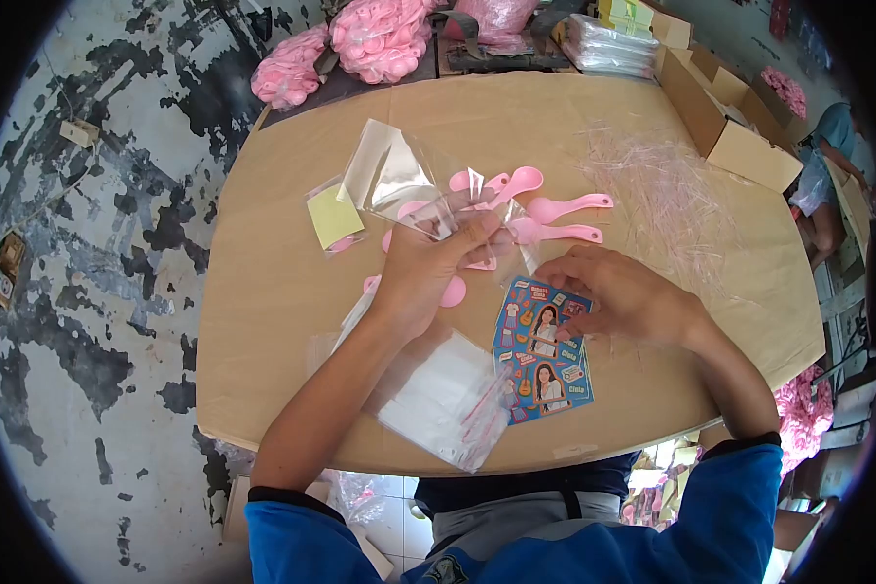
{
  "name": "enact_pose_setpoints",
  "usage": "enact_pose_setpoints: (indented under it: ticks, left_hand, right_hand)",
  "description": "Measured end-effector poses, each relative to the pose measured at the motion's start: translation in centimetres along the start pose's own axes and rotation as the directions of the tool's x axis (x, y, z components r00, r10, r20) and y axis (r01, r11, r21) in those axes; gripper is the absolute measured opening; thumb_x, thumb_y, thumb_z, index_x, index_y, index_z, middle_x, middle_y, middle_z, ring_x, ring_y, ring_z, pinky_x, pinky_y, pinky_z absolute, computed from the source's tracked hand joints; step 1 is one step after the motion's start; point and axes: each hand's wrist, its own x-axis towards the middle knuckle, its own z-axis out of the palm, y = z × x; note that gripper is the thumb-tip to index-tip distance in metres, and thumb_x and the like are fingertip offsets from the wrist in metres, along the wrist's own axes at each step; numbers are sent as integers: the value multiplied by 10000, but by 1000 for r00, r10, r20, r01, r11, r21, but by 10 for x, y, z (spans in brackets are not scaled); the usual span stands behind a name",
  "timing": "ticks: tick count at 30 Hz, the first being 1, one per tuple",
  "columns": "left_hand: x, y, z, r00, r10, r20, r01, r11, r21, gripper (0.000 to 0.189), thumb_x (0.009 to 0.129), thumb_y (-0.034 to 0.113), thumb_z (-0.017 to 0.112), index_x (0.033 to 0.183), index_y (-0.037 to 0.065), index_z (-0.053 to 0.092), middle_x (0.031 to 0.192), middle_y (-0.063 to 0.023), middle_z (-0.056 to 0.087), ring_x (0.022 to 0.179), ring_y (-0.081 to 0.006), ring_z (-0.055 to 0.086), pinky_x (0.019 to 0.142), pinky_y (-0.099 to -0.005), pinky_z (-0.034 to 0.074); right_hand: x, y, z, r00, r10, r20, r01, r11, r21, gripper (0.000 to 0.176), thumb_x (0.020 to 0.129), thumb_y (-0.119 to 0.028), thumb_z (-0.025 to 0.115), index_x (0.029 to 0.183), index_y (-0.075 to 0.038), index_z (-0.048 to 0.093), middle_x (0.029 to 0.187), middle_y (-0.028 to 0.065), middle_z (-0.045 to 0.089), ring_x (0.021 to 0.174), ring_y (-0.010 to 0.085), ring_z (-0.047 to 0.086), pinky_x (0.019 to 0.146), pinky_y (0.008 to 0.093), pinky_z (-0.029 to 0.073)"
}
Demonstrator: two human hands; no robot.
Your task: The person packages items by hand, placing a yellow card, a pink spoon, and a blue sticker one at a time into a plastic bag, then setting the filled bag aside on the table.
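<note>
My left hand [428,268] is closed on a clear plastic bag [394,167], pinched between thumb and fingers above the middle of the table. Several pink plastic spoons [566,206] lie beneath and beyond that hand, some partly hidden by it. My right hand [633,292] curls over the upper right of a blue printed card [545,316], thumb and fingertips at its face and edge. Another blue card [547,389] with the same print lies under it, nearer me. Flat clear plastic bags [443,399] are stacked at the near edge, left of the cards.
A yellow card in a clear bag [335,216] lies at the left. Thin clear plastic strips [657,185] are heaped at the right. A cardboard box [740,127] stands at the back right, pink bundles [380,39] at the back. Another person [832,165] is at far right.
</note>
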Motion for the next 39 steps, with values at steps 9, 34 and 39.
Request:
enact_pose_setpoints:
  ticks: [9,34,39]
  left_hand:
    - [2,4,-3,1000,1,-24,-3,998,-70,363,933,188,614,1223,-17,537,1035,-117,658,880,-180,670,779,-313,572]
    - [1,7,-5,999,-14,-43,9,994,-110,516,925,238,628,1320,-25,425,1157,-162,602,1022,-218,627,791,-349,577]
    - [0,6,1,998,67,-1,-67,997,-27,497,924,236,631,1305,-31,457,1178,-131,610,1019,-196,630,772,-322,572]
  right_hand:
    - [14,25,5,971,234,39,-225,858,461,254,916,-164,629,1091,16,590,802,50,613,758,129,556,724,278,460]
    - [20,27,6,959,228,-166,-63,747,662,253,997,-224,500,1110,-22,603,785,-13,629,627,45,573,560,195,462]
    - [20,24,12,972,161,-174,-21,788,616,255,994,-216,509,1119,-16,606,760,-25,602,619,32,535,578,192,471]
